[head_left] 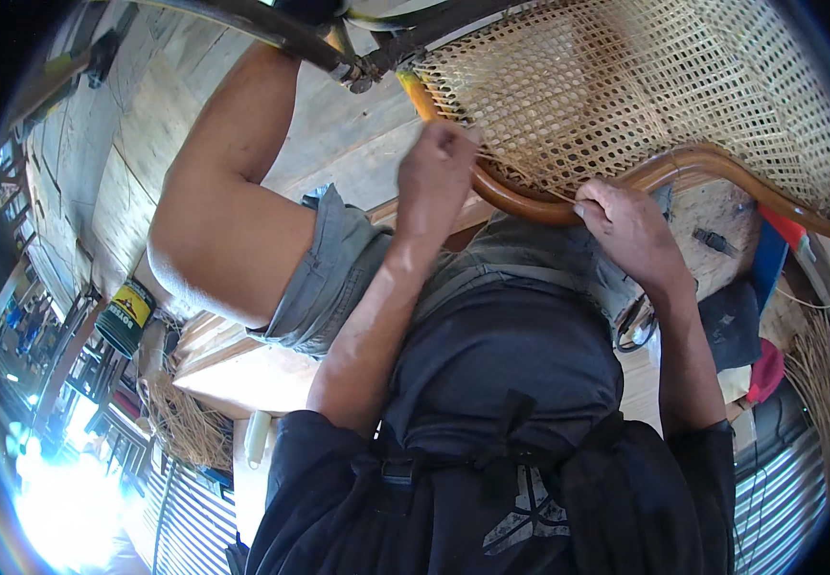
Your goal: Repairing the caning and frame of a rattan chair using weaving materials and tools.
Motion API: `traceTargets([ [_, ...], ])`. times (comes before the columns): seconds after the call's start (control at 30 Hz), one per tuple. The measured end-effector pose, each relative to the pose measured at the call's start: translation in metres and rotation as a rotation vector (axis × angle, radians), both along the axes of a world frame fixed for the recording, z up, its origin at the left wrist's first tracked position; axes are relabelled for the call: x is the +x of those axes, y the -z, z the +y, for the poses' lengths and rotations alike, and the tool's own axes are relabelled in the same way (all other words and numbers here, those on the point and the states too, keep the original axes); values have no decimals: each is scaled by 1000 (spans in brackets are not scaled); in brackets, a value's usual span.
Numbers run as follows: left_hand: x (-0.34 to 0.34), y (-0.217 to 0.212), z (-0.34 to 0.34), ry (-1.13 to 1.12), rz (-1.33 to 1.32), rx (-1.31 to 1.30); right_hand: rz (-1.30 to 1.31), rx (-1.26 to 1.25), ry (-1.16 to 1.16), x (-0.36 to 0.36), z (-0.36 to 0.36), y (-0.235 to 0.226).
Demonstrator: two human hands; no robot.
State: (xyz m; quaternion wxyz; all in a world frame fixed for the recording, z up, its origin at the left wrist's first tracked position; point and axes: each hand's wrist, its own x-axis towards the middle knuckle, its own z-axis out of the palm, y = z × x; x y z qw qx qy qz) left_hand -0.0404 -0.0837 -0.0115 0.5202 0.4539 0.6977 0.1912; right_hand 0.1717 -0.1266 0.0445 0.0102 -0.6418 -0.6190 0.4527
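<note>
A woven cane panel with open holes spreads across the upper right, bordered by a curved, glossy brown rattan frame. My left hand is closed in a pinch at the panel's left edge, beside the frame. Its fingertips are slightly blurred, and whatever they hold is hidden. Farther right, my right hand lies over the frame's lower curve, thumb and fingers closed on a thin pale cane strand. That strand runs along the inner side of the frame, where the weave meets it.
Dark metal bars cross above the panel's left corner. A small dark tool lies at the right. Bundles of loose cane strands stand at both sides. A dark can with a yellow label and a white bottle are at the left.
</note>
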Motion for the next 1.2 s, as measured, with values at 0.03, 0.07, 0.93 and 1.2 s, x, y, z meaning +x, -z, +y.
traceTargets([
  [0.03, -3, -3, 1, 9, -4, 6, 14, 29, 27, -1, -3, -2],
  [0.07, -7, -6, 2, -26, -88, 30, 27, 58, 54, -2, -7, -4],
  [0.93, 37, -11, 20, 854, -426, -292, 59, 255, 260, -13, -32, -1],
  [1.2, 39, -18, 21, 1045, -225, -161, 217, 313, 460, -1, -44, 5],
])
